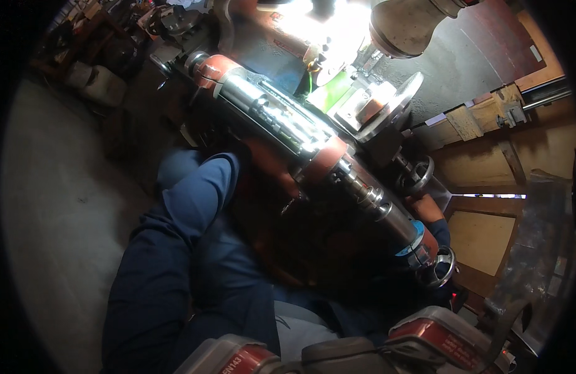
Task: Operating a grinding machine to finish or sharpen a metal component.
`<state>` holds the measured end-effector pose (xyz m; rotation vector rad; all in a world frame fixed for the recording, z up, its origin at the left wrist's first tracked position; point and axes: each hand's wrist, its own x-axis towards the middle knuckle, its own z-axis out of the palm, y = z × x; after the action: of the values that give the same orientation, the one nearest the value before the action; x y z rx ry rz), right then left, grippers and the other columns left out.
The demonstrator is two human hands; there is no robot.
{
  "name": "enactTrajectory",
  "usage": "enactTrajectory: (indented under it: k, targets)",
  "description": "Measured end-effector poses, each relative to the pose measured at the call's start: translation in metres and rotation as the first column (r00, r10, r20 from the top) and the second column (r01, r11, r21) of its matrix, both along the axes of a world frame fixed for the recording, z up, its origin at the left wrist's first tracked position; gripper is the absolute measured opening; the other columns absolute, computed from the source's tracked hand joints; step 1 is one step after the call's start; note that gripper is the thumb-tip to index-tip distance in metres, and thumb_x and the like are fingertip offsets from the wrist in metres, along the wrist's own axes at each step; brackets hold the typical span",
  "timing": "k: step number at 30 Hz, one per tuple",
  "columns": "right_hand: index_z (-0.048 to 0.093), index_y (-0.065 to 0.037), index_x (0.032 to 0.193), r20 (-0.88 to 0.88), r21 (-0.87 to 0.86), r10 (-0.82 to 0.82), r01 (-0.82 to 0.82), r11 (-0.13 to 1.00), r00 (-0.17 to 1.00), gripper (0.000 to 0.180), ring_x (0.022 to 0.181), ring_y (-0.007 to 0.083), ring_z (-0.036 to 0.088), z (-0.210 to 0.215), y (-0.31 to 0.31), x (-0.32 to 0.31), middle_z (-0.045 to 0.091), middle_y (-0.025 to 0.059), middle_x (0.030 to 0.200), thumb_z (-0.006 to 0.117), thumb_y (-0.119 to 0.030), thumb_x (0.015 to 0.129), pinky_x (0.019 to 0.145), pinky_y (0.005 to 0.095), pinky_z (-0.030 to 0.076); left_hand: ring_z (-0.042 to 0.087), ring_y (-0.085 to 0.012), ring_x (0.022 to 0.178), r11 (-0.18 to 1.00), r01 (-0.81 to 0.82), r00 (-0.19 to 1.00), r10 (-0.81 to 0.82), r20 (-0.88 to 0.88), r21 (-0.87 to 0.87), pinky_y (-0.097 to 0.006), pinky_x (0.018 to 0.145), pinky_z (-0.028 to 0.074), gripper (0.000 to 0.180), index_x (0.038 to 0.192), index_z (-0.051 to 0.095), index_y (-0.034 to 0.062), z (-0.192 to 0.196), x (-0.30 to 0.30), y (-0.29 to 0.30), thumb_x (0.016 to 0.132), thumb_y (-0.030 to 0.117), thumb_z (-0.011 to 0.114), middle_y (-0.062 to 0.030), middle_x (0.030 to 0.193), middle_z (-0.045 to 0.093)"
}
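Observation:
A long machine attachment with red end collars [325, 159] and bright steel rods [269, 112] runs diagonally across the middle. My left arm, in a blue sleeve [197, 193], reaches up to its near side. Past the cuff, deep shadow hides my left hand's fingers. On the far right side, my right hand [427, 209] is beneath a dark handwheel [417, 174], partly behind the machine. Its fingers are mostly hidden, so I cannot tell whether they touch the wheel. A second, shiny handwheel [439, 268] sits at the attachment's lower right end, by a blue band [411, 239].
A round steel disc [397, 106] stands behind the attachment, beside a glaring light. A lamp shade [412, 28] hangs overhead. Wooden framing [487, 243] and plastic sheeting [525, 262] line the right. Clutter [101, 81] fills the upper left. Red filter cartridges [434, 343] intrude along the lower edge.

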<state>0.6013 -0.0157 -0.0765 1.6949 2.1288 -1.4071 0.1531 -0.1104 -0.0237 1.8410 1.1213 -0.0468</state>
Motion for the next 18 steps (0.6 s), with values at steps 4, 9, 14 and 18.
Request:
enactTrajectory:
  k: [4,9,14,18]
  targets:
    - [0.058,0.001,0.112,0.008,0.026,0.059,-0.06,0.998,0.998,0.031,0.096,0.0212,0.058,-0.006,0.008,0.0,0.064,0.012,0.104,0.058,-0.016,0.086,0.087,0.0347,0.044,0.055,-0.0262,0.104,0.999,-0.037,0.999,0.037,-0.002,-0.02,-0.037,0.089,0.044,0.064,0.115,0.059,0.004,0.008,0.001,-0.002,0.066,0.04,0.079,-0.0149,0.111,0.061]
    - [0.057,0.0,0.115,0.014,0.156,0.135,-0.136,0.978,0.991,0.032,0.098,0.0203,0.057,-0.02,0.023,0.001,0.064,0.0112,0.107,0.058,-0.015,0.086,0.088,0.0342,0.043,0.049,-0.035,0.116,0.988,0.002,1.0,-0.005,-0.02,-0.157,-0.042,0.1,0.036,0.082,0.125,0.052,0.0039,0.009,0.001,0.001,0.065,0.056,0.074,-0.0203,0.125,0.053]
    - [0.056,0.0,0.118,0.03,0.278,0.192,-0.193,0.941,0.981,0.034,0.1,0.0193,0.056,-0.032,0.04,0.009,0.063,0.0103,0.111,0.058,-0.015,0.087,0.089,0.0336,0.043,0.049,-0.0349,0.116,0.99,0.02,0.999,-0.026,-0.042,-0.138,-0.042,0.101,0.036,0.081,0.125,0.052,0.0032,0.003,0.0,0.002,0.066,0.056,0.073,-0.0209,0.125,0.053]
    - [0.057,0.001,0.111,-0.061,0.369,0.179,-0.144,0.918,0.982,0.032,0.099,0.0267,0.058,-0.039,0.055,0.02,0.063,0.0158,0.105,0.058,-0.02,0.086,0.089,0.0366,0.043,0.048,-0.0349,0.117,0.993,0.001,1.0,-0.004,-0.026,-0.115,-0.042,0.101,0.036,0.082,0.125,0.052,0.0028,0.0,-0.001,0.0,0.067,0.056,0.073,-0.0214,0.126,0.052]
